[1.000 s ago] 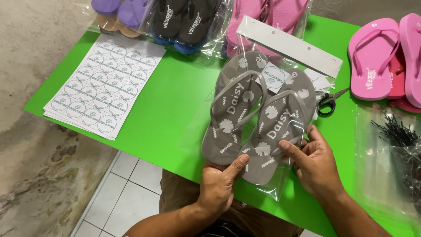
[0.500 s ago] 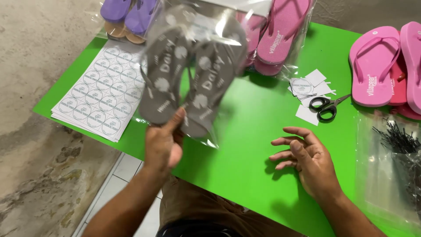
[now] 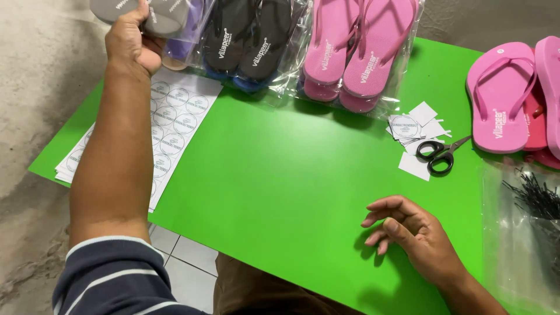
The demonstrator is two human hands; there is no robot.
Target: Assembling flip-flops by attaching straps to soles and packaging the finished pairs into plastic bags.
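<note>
The left hand (image 3: 131, 41) is clenched round a pair of grey foam flip-flops (image 3: 143, 13) in glossy clear wrap, held up at the far left above the sheet of round stickers (image 3: 175, 125). The right hand (image 3: 411, 236) rests loose, fingers curled, holding nothing, on the smooth green table (image 3: 280, 192). Black-handled scissors (image 3: 438, 156) lie among paper scraps far right.
</note>
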